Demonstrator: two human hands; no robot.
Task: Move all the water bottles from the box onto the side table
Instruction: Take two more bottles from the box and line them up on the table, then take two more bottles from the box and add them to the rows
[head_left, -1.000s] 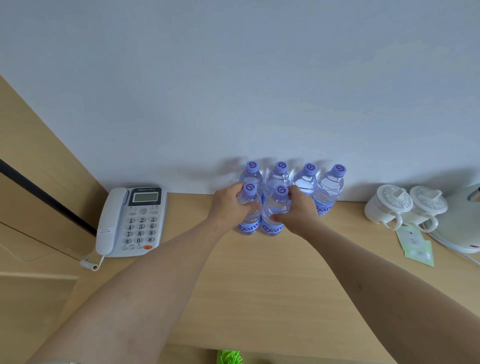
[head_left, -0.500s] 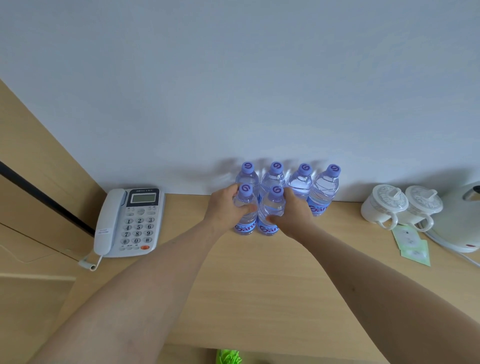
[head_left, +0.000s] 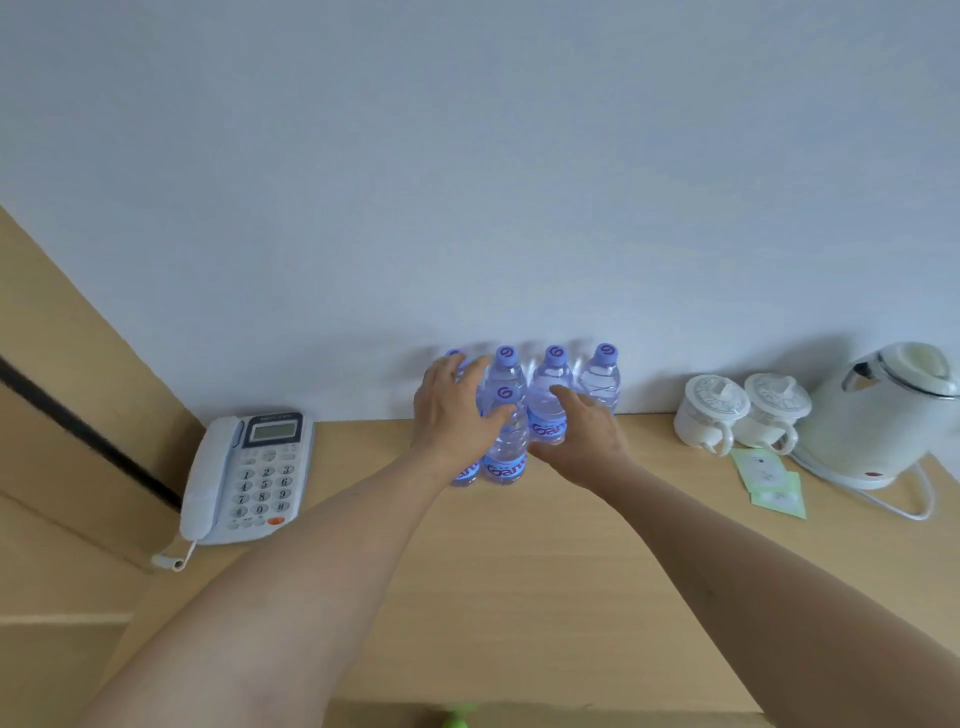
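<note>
Several clear water bottles with purple caps stand on the wooden side table (head_left: 519, 597) against the wall. The back row shows caps, one on bottle (head_left: 602, 379) at the right end. In front of that row stands a bottle (head_left: 505, 447) between my hands. My left hand (head_left: 457, 410) lies with spread fingers over the front-left bottle (head_left: 466, 473), thumb across the neighbouring bottle, hiding most of the left ones. My right hand (head_left: 582, 436) rests flat, fingers apart, beside a back-row bottle (head_left: 545, 421). The box is out of view.
A white desk phone (head_left: 249, 473) sits at the table's left. Two lidded white cups (head_left: 711, 410), green sachets (head_left: 769, 478) and a white kettle (head_left: 883, 415) with its cord stand at the right. Something green (head_left: 457, 719) pokes in at the bottom edge.
Both hands gripped the two front bottles before. Now the fingers have loosened and spread, the right hand has slid off to the right, and the view has shifted slightly.
</note>
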